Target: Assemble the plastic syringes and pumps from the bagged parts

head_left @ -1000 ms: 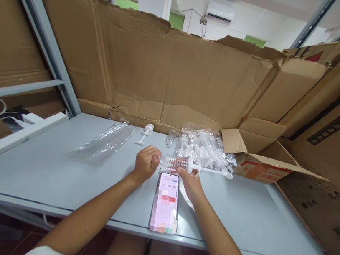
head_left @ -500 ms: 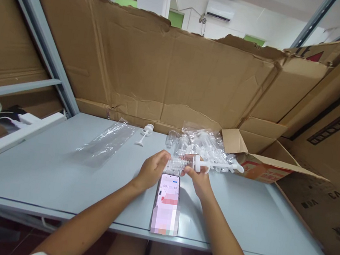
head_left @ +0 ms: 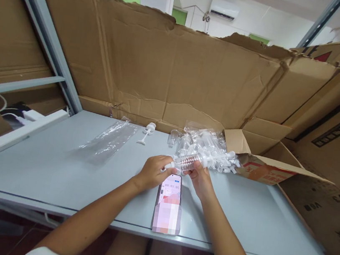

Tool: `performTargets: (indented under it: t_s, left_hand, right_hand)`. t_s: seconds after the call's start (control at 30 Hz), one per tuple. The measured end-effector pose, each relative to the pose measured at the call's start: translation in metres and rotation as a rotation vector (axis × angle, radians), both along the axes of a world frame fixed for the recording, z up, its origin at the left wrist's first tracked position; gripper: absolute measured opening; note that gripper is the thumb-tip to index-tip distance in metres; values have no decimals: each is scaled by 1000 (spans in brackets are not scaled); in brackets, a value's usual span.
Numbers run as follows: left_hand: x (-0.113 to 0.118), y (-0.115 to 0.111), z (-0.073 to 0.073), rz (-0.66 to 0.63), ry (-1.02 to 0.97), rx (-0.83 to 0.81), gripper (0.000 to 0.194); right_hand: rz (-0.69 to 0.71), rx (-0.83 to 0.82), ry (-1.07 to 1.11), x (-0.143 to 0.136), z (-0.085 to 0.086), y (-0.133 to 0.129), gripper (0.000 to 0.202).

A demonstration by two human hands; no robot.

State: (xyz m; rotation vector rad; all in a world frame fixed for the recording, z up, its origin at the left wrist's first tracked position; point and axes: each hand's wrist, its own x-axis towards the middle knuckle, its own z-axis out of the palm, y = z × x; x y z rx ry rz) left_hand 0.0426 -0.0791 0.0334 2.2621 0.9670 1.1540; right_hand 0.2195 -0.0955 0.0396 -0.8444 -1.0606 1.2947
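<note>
A clear plastic syringe [head_left: 188, 162] with ridged markings lies nearly level between my hands, above the top end of the phone [head_left: 168, 205]. My left hand [head_left: 152, 171] is closed at its left end, pinching a white end piece. Around the barrel near its white collar, the fingers of my right hand [head_left: 202, 180] are closed. The white plunger points right, over the pile of parts. Just behind the syringe lies a heap of clear and white plastic parts [head_left: 205, 143], partly in a clear bag. A separate white plunger-like part [head_left: 147, 133] rests farther left.
An empty-looking clear plastic bag [head_left: 109, 140] lies flat on the grey table [head_left: 56, 170]. An opened cardboard box [head_left: 268, 171] stands at the right. Cardboard walls [head_left: 172, 68] rise behind the table. A white power strip [head_left: 26, 132] runs along the left edge.
My left hand has shifted slightly right, and its fingers now close on the syringe's white left end. The syringe has tilted, its right end higher. The camera view has shifted a little.
</note>
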Motion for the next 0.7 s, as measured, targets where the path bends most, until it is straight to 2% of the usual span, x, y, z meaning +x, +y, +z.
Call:
performTargets:
  t_s: [0.13,0.2,0.27,0.37,0.43,0.57,0.7]
  left_hand:
    - [8,2,-4,-308,-290,-612,45]
    - [10,3,-5,-354,-291,-706,46]
    - [9,1,-3,-238,-205,-574,47]
    - [5,-1,-1,60,20,-137,37]
    - [3,0,-2,177,143,116,33]
    - [4,5,-8,244,249,359,30]
    - [3,5,-8,270,320,444,27]
  right_hand:
    - [-67,54,-51,4,2,1,37]
    - [-91,63,-55,5,2,2,35]
    - [-93,67,-44,5,1,3,31]
    - [-113,37,-51,4,-1,5,29]
    - [-117,-2,-58,4,-1,5,29]
    - [-41,-57,-46,4,-3,6,33]
    - [6,-101,-37,3,-6,6,38]
